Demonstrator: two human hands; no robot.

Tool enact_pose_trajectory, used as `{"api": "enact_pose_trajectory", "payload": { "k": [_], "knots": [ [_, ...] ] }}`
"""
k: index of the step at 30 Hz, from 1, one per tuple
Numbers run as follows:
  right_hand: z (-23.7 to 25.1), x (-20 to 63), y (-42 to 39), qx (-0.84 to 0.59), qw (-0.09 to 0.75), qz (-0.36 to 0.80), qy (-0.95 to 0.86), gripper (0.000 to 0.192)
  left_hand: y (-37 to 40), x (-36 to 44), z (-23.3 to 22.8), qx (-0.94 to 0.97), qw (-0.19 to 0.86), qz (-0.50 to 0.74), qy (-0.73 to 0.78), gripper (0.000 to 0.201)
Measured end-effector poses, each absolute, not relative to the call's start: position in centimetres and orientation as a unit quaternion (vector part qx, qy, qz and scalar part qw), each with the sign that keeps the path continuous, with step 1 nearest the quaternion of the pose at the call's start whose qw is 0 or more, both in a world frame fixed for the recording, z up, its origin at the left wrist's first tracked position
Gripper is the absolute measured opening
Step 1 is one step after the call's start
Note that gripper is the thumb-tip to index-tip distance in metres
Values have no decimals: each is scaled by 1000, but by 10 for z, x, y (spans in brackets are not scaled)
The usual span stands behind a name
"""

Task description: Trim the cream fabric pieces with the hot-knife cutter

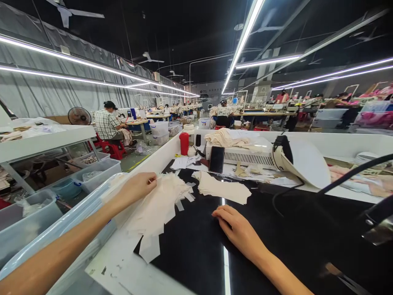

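My left hand [139, 189] is over the upper left part of a loose pile of cream fabric pieces [159, 200]. Its fingers are curled together, and whatever may be between them is hidden. Pale translucent strips [150, 248] stick out from the pile's edge. My right hand [235, 227] rests low over the black work surface [190, 262], fingers loosely bent and apart from the thumb, with nothing in them. Beyond it lies a flat stack of cream cut pieces [224, 187], which it does not touch.
A phone [217, 159] leans against a white vented machine [245, 157] with fabric on top. A red cup [184, 143] stands behind. A black cable [353, 174] arches at right, above a blurred brush [333, 269]. Plastic bins [96, 174] line the left; people sit farther off.
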State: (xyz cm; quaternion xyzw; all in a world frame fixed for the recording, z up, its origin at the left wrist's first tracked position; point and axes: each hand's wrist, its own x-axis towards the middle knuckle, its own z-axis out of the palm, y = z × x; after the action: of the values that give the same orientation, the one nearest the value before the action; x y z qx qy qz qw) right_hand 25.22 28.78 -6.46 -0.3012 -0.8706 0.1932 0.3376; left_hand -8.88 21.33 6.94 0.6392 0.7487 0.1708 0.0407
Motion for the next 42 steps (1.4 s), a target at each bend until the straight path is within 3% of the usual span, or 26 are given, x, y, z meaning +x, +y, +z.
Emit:
{"api": "enact_pose_trajectory", "payload": {
  "k": [6,10,12,15,17,21,26,33,42],
  "knots": [
    [-53,246,270,-317,411,328,-789,22,223,-44,87,632,192,305,686,26],
    [-44,243,262,-334,496,412,-688,61,233,2,77,633,341,302,626,29],
    [-40,244,262,-334,511,439,-659,70,240,22,66,638,400,283,594,30],
    [-35,245,264,-325,458,521,-642,48,253,42,45,643,449,276,556,31],
    [-34,245,266,-329,415,568,-629,36,261,51,30,636,454,302,546,36],
    [-37,244,268,-362,414,580,-602,40,268,63,7,610,465,361,530,51],
    [-36,246,269,-378,407,598,-578,45,263,68,-13,593,478,392,515,58],
    [-27,244,257,-433,268,625,-592,30,262,58,-31,586,440,412,541,62],
    [-26,250,258,-400,207,616,-646,51,266,42,-46,643,299,387,589,57]
  ]
}}
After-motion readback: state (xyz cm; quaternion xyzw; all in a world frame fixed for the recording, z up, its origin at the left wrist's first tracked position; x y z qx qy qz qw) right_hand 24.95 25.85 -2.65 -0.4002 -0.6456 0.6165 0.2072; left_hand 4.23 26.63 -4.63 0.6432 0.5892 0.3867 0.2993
